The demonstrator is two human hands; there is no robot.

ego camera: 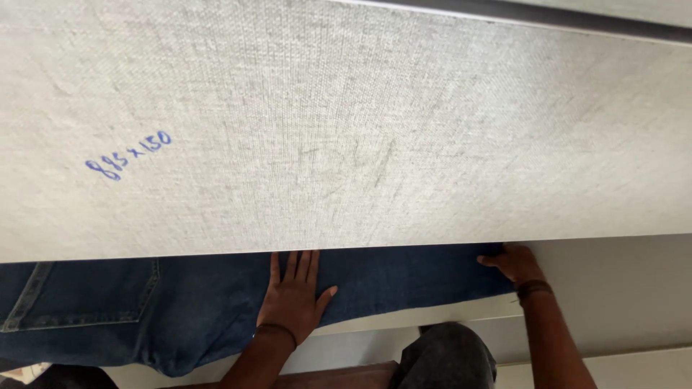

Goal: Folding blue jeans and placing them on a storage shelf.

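Nearest the camera, at the bottom edge, a knee in dark grey cloth (447,356) shows between the person's two forearms, with a strip of brown floor (346,378) beside it. From there the left forearm rises to the left hand (294,294), which lies flat, palm down, on a pair of blue jeans (187,302); its fingers are spread apart and straight, gripping nothing, and their tips reach just to the edge of the big board above. A dark band circles that wrist. Further right, the right hand (515,263), also banded at the wrist, rests at the right end of the denim, fingers curled over the cloth where it meets the board; whether it pinches the fabric or only presses on it cannot be told. The jeans lie spread along the pale bench (613,288), running from the left edge of view to the right hand, a stitched back pocket (79,292) showing at the left. Their upper part is hidden under a wide, pale grey, woven-textured board (346,122) that fills most of the view beyond the hands and bears a small blue handwritten mark at its left. Farthest off, a dark strip (577,16) runs along the board's far edge.
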